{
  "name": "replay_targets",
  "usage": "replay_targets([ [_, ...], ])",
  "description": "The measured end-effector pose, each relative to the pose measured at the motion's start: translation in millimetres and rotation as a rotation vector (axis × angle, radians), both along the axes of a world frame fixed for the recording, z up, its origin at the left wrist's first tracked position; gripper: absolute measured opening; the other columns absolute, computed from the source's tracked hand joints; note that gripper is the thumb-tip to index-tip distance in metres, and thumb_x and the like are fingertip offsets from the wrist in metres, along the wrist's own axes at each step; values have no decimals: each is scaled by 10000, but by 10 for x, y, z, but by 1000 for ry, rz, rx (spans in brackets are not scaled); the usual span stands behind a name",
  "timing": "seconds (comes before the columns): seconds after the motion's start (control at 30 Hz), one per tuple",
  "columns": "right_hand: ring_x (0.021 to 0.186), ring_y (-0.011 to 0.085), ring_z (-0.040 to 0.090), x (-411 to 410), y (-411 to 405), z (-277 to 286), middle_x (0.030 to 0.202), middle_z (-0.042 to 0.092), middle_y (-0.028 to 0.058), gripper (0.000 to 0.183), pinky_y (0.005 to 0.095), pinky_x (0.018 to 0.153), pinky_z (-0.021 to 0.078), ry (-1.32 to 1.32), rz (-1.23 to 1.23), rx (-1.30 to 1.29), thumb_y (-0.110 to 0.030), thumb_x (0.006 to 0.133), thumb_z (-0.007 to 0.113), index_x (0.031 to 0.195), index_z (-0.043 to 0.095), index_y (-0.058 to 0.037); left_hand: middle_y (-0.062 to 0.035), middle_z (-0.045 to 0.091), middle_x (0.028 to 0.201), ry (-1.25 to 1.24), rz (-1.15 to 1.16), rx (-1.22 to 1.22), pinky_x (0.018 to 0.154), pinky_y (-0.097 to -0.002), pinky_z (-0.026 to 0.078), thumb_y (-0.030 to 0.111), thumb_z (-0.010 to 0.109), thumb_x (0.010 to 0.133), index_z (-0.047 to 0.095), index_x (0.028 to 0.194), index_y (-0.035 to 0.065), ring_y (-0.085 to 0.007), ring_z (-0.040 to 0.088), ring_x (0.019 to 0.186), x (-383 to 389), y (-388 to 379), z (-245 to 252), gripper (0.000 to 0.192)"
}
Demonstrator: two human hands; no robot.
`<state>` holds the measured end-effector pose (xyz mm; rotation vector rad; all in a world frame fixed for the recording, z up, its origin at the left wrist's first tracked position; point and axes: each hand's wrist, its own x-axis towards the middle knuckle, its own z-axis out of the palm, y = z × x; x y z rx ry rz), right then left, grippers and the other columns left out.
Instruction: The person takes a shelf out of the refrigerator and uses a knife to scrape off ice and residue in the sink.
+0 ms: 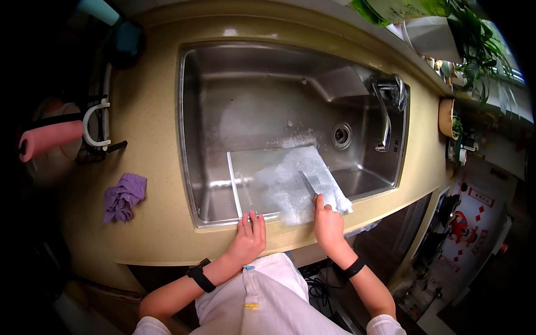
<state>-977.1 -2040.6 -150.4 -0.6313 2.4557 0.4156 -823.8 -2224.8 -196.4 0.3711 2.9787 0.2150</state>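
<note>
A clear flat panel [249,176] with a white edge strip lies tilted over the front rim of the stainless steel sink [251,109]. White frost or ice [289,184] coats its right half. My left hand [252,236] rests with its fingertips on the panel's near left corner, at the sink's front rim. My right hand [329,222] grips a knife [307,183] by its handle. The blade points away from me and lies over the frosted part; whether it touches the surface I cannot tell. White crumbs [299,140] are scattered on the sink floor just past the panel.
A chrome faucet [383,113] stands at the sink's right, near the drain [342,135]. A crumpled purple cloth [124,197] lies on the beige countertop [155,167] at left, below a dark rack with a pink roll [50,140]. Potted plants [477,54] line the right.
</note>
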Motion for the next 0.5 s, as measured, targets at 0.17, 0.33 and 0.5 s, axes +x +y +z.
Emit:
replay_targets([
  [0.17,523,302,647,265,-252,64,762,633,180,541,386,444,519,-37,171,-109,-37,804,534,1327,442,65,-311,607,1141,38,-57,28,840,-436,553,145,514,812,578,1194,-114,-420,642,986,27,-7,-95,466],
  [0.33,539,320,651,91,-235,-35,738,640,178,499,404,461,519,-46,117,-146,-54,818,539,1305,472,33,-316,610,1131,45,-40,64,811,-442,562,150,513,809,581,1189,-116,-425,646,967,23,-48,-66,469],
  [0.5,530,368,625,-183,243,-152,625,622,161,303,464,470,490,87,-39,-73,-182,926,537,1194,532,-41,-319,612,1124,62,-75,26,782,-437,568,156,509,811,586,1185,-112,-434,649,940,-4,7,-57,466],
])
